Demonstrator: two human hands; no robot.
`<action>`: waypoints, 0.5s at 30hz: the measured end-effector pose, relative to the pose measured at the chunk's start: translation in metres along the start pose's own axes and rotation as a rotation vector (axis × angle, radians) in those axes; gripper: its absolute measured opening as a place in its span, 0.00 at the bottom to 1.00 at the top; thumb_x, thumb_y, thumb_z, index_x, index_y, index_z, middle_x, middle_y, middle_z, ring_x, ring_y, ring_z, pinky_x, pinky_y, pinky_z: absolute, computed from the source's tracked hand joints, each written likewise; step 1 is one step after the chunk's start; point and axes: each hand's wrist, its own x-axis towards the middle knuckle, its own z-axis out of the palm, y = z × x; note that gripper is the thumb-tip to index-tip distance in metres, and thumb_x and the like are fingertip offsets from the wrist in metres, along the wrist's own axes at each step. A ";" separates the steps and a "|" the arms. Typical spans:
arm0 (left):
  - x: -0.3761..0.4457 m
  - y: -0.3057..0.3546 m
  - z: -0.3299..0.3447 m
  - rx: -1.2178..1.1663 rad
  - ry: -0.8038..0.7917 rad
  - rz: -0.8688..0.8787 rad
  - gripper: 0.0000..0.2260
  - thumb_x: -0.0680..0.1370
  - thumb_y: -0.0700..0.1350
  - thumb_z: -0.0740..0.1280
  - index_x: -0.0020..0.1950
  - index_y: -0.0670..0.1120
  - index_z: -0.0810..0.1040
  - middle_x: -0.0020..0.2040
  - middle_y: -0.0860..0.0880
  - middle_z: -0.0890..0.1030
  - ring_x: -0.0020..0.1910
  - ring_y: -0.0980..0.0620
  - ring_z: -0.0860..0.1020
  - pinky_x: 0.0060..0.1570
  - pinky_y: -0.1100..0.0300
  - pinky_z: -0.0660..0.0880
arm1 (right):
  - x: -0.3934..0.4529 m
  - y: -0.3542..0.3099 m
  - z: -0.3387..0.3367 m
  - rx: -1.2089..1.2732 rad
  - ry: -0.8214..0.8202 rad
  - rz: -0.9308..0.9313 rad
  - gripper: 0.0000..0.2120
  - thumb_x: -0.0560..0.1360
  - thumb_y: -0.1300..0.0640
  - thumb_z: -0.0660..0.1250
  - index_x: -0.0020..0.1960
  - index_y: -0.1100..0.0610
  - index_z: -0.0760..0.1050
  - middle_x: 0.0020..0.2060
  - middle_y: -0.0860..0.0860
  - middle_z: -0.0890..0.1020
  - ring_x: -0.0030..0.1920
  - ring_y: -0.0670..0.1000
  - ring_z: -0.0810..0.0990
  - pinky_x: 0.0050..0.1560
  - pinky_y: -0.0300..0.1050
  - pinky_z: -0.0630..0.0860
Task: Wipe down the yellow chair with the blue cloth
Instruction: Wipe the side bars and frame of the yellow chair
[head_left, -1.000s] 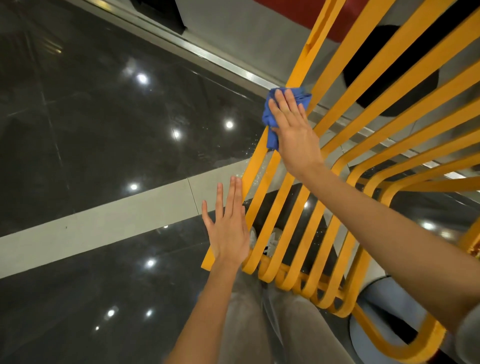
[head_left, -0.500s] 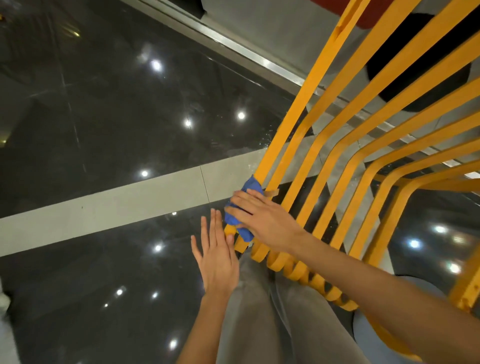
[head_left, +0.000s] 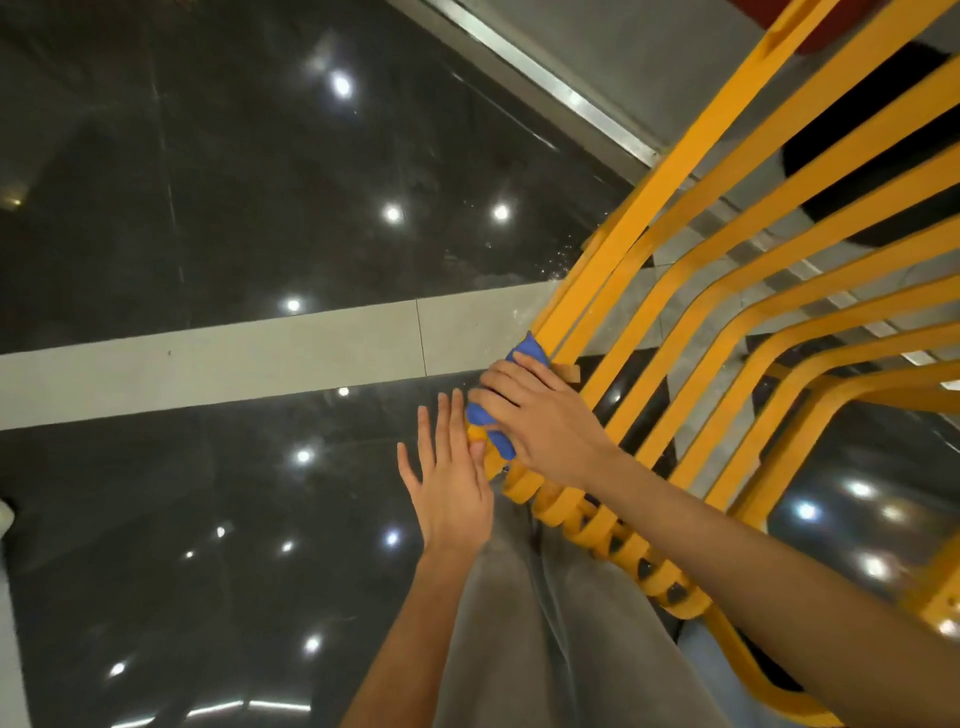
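The yellow chair is made of long bent metal slats that fill the right half of the view. A blue cloth is wrapped over the near end of the leftmost slat. My right hand lies on top of the cloth with its fingers bent over it and the slat, and covers most of it. My left hand is flat with straight fingers, just left of the chair's near corner and beside the cloth. I cannot tell whether it touches the slat.
Glossy dark floor tiles with light reflections cover the left side, crossed by a pale grey strip. A metal floor rail runs along the top. My grey trouser legs are below the hands.
My right hand slid the blue cloth down the leftmost slat, from high up to its near end. The left hand stayed open beside the chair's corner. The view shifted a little.
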 end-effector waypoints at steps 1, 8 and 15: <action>0.000 0.000 0.000 0.007 0.009 -0.001 0.27 0.82 0.58 0.33 0.80 0.53 0.50 0.80 0.53 0.56 0.79 0.51 0.50 0.74 0.41 0.51 | 0.003 0.012 -0.008 -0.044 -0.023 -0.036 0.15 0.77 0.55 0.64 0.63 0.55 0.74 0.60 0.53 0.78 0.64 0.56 0.74 0.74 0.51 0.58; -0.001 -0.001 -0.005 0.014 -0.016 0.018 0.26 0.82 0.58 0.33 0.80 0.54 0.47 0.80 0.53 0.53 0.79 0.51 0.47 0.74 0.42 0.49 | 0.028 0.133 -0.070 -0.097 0.134 0.272 0.15 0.76 0.54 0.55 0.56 0.58 0.75 0.51 0.55 0.79 0.58 0.58 0.75 0.73 0.56 0.60; -0.001 0.000 -0.002 0.012 -0.038 -0.019 0.25 0.82 0.57 0.35 0.79 0.55 0.44 0.80 0.52 0.53 0.79 0.50 0.48 0.74 0.39 0.53 | 0.013 0.002 -0.011 0.147 -0.018 0.086 0.13 0.73 0.56 0.64 0.57 0.56 0.76 0.52 0.52 0.80 0.58 0.53 0.75 0.74 0.53 0.59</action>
